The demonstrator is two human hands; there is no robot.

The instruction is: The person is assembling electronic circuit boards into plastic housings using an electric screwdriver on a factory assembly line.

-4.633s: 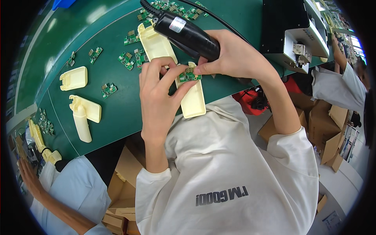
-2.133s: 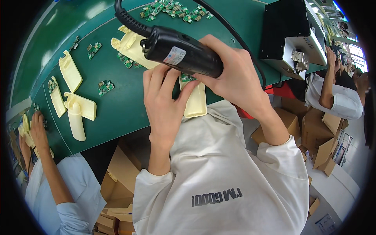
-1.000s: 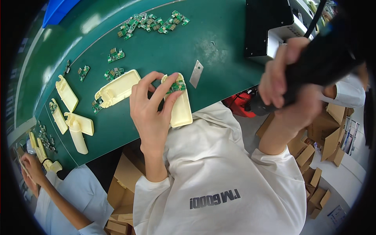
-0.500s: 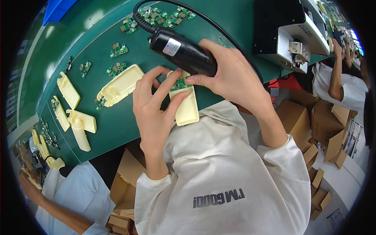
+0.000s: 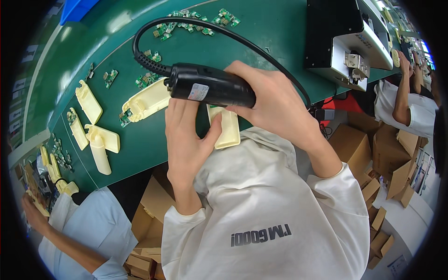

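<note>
My right hand (image 5: 275, 95) is wrapped round a black electric screwdriver (image 5: 221, 88), which lies almost level across the work. Its tip is hidden. Below it, a cream plastic shell (image 5: 228, 130) rests at the table's near edge, gripped by my left hand (image 5: 186, 140) with the thumb on its inside. A sliver of green circuit board (image 5: 215, 111) shows in the shell's upper end. The screwdriver body covers the rest of the board and my left fingertips. Just left of that hand lies another cream shell (image 5: 149, 102) with a small board at its end.
Loose circuit boards (image 5: 186, 23) are heaped at the back of the green table (image 5: 261, 42). Several cream shells (image 5: 98, 149) lie at the left. A black and white machine (image 5: 347, 51) stands at the right. Cardboard boxes (image 5: 350, 144) and co-workers flank me; the screwdriver's cable (image 5: 242, 35) arches overhead.
The screwdriver has tilted flatter and come lower, now hiding the board and my left fingertips. Its cable has swung left. The table and its items sit slightly farther right in view.
</note>
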